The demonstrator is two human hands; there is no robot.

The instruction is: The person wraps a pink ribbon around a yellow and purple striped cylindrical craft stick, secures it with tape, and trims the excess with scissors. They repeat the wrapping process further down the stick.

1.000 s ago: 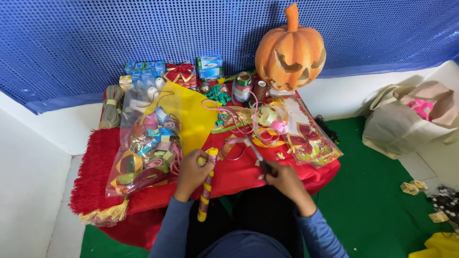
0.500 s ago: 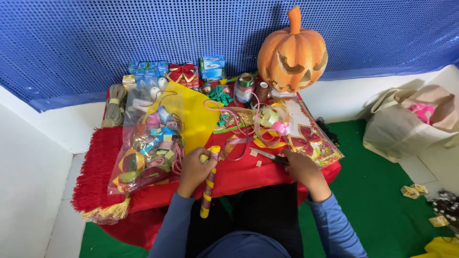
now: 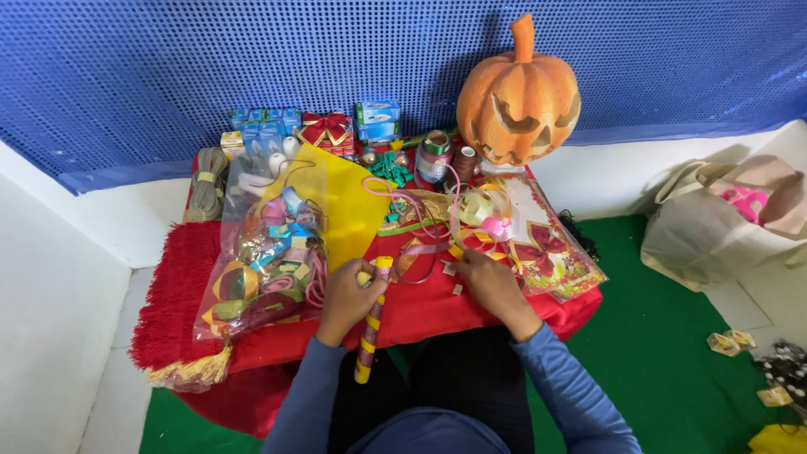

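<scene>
Scissors have gone from our right hand [image 3: 487, 282], which a second ago held them over the red cloth [image 3: 420, 307]; it now lies near the pink ribbon [image 3: 420, 252] at the table's middle, fingers curled, though we cannot tell whether they pinch anything. Our left hand [image 3: 349, 294] stays clenched around the striped wrapped stick [image 3: 370, 324], which slants over the near edge, so cutting looks finished and ribbon handling underway.

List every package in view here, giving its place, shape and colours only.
Blue boxes: table's back left, small, rectangular.
Blue-white box: back centre, rectangular.
Clear bag: left, full of coloured ribbons.
Clear flat packet: right, red bows printed.
Beige tote bag: floor, far right.
</scene>
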